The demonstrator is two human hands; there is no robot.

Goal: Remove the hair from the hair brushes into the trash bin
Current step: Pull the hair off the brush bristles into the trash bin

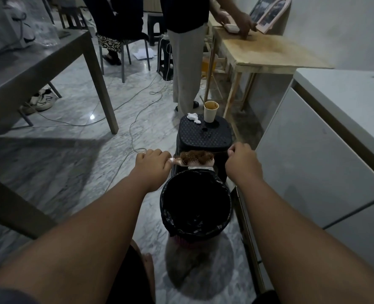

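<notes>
While our forearms reach out over the floor, the trash bin [196, 202] stands directly below our hands, its black liner open, which we judge is so that anything pulled free drops straight in. Just above its far rim we hold the pink hair brush [192, 161] level, bristles up. Our left hand [152, 164] is closed in a fist around the handle, steadying it. Our right hand [241, 161] is curled just off the brush's tip, thumb and forefinger pinching what looks like a thin strand [220, 153] drawn taut from the brown hair [196, 156] matted in the bristles. Most of that clump sits in the brush, so the task looks barely begun. Beyond the bin stands a black plastic stool [204, 133] carrying a paper cup [211, 111] and a crumpled tissue [193, 117]. Farther off, another person stands at a wooden table [269, 51].
</notes>
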